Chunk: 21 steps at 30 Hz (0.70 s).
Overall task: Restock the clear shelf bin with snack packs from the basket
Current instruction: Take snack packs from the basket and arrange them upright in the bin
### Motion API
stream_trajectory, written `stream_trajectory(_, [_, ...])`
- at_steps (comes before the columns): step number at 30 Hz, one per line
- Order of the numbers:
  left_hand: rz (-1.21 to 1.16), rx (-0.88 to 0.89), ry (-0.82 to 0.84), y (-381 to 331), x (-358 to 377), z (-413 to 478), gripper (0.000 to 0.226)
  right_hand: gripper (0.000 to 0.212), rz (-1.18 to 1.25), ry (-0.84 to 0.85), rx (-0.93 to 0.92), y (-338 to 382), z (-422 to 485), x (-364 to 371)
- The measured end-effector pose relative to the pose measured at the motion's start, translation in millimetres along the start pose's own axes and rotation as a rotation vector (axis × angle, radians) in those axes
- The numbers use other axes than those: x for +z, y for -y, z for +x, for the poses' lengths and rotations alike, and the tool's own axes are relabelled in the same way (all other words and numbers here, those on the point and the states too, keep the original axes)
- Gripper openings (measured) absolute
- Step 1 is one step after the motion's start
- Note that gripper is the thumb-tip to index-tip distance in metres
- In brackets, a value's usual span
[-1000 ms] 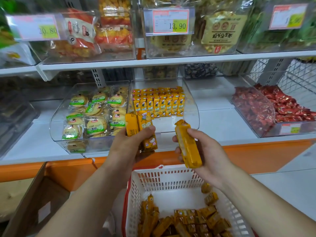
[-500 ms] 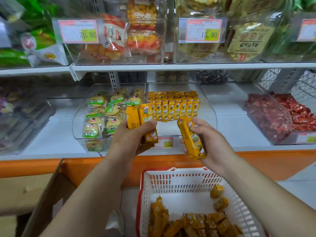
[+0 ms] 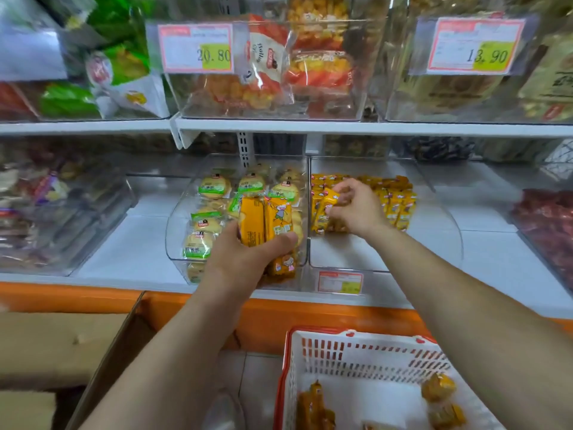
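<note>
A yellow snack pack (image 3: 329,198) is being pinched between the thumb and fingertips of the right hand (image 3: 356,209), low inside the clear bin (image 3: 347,252). It is sitting at the left end of the row of packs (image 3: 393,203) standing there. The left hand (image 3: 242,262) is clamping two spare packs (image 3: 263,221) upright, just in front of the neighbouring bin (image 3: 176,231) of round cakes (image 3: 214,187). More packs are lying in the white basket (image 3: 366,349) below. A hard push may be risking a toppled row. The spare pair, pinned mainly by the thumb, may be risking a slip into the wrong bin.
</note>
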<state>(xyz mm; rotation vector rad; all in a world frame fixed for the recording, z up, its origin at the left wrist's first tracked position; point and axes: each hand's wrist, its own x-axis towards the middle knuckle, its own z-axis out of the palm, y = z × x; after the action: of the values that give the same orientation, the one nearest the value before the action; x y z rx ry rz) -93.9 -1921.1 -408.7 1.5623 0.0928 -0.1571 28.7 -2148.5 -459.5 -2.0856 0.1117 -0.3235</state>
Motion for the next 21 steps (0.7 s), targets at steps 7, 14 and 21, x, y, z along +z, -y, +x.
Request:
stream_trajectory(7, [0.013,0.000,0.008,6.5,0.9,5.6,0.065,0.032,-0.150,-0.003,0.048,-38.9,30.3,35.5])
stream_trajectory(14, [-0.009,-0.005,0.035,9.0,5.7,6.6,0.055,0.039,-0.130,0.034,0.105,-18.3,11.5,14.0])
stream_trajectory(21, [-0.023,-0.064,0.141,8.8,30.2,-2.3,0.072,0.018,0.305,0.240,0.062,41.5,-110.6,-61.2])
